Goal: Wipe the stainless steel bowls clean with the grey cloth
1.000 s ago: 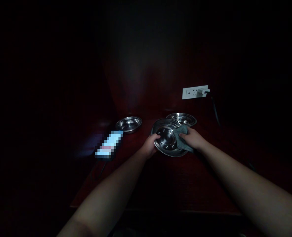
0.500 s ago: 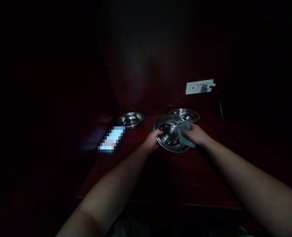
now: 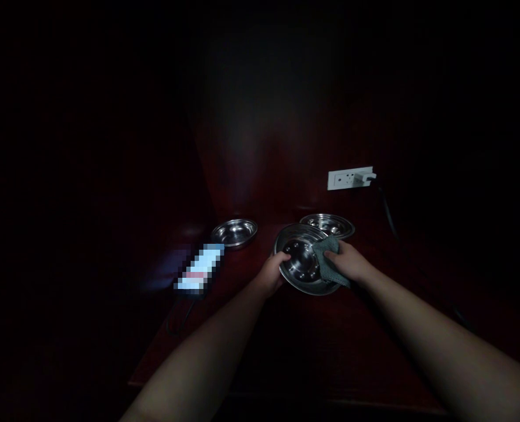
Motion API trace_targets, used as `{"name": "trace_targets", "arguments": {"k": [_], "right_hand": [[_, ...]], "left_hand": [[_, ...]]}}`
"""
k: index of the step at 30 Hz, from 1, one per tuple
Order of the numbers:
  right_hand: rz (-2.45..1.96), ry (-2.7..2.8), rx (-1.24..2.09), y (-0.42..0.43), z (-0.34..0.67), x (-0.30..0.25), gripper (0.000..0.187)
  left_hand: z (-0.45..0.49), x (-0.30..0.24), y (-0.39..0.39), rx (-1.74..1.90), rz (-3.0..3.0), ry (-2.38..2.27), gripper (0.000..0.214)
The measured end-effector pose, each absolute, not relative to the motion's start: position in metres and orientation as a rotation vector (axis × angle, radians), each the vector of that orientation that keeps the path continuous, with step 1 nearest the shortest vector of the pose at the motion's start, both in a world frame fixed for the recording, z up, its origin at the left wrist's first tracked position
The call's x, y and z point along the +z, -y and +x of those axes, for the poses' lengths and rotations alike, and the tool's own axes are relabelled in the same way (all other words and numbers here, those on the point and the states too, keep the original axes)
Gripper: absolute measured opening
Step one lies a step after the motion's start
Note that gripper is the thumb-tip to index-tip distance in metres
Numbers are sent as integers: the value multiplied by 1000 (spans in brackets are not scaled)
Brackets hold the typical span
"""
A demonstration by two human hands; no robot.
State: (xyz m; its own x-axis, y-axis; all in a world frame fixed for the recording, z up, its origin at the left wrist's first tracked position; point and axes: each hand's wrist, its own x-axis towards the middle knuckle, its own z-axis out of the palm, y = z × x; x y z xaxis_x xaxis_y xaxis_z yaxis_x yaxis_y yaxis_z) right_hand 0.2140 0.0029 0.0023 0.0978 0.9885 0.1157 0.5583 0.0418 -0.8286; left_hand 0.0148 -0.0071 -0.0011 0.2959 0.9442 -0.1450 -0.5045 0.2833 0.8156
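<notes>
A shiny steel bowl (image 3: 301, 266) with a ring of small round marks inside is held up above the dark red table, tilted toward me. My left hand (image 3: 274, 272) grips its left rim, thumb over the inside edge and the other fingers hidden beneath. With my right hand (image 3: 351, 262) I pinch a grey-green cloth (image 3: 329, 258) against the bowl's right rim; the thumb lies on top of the cloth. Behind it, a second steel dish (image 3: 325, 221) rests on the table, partly covered by the held bowl. Another steel bowl (image 3: 234, 232) sits farther left.
A lit phone (image 3: 200, 266), its screen blurred out, lies at the left with a cable (image 3: 187, 313) running from it. On the back wall is a white socket plate (image 3: 341, 179) with a plugged-in charger (image 3: 366, 177) and hanging cord. The table (image 3: 330, 351) is dimly lit.
The whole view has shifted, so everything appears lower in the picture. Both hands keep their hold on the bowl and the cloth, with hardly any movement between them.
</notes>
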Motion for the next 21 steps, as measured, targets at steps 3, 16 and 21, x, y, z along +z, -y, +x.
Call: {"name": "trace_targets", "arguments": {"k": [3, 16, 21], "right_hand": [[-1641, 1566, 702, 2, 211, 8, 28], [-1567, 1547, 848, -2, 218, 0, 41], [-1524, 1522, 861, -4, 221, -4, 40]], "left_hand": [[15, 0, 9, 1098, 764, -702, 47], [14, -8, 6, 1104, 782, -700, 50], [16, -5, 10, 1123, 780, -694, 48]]}}
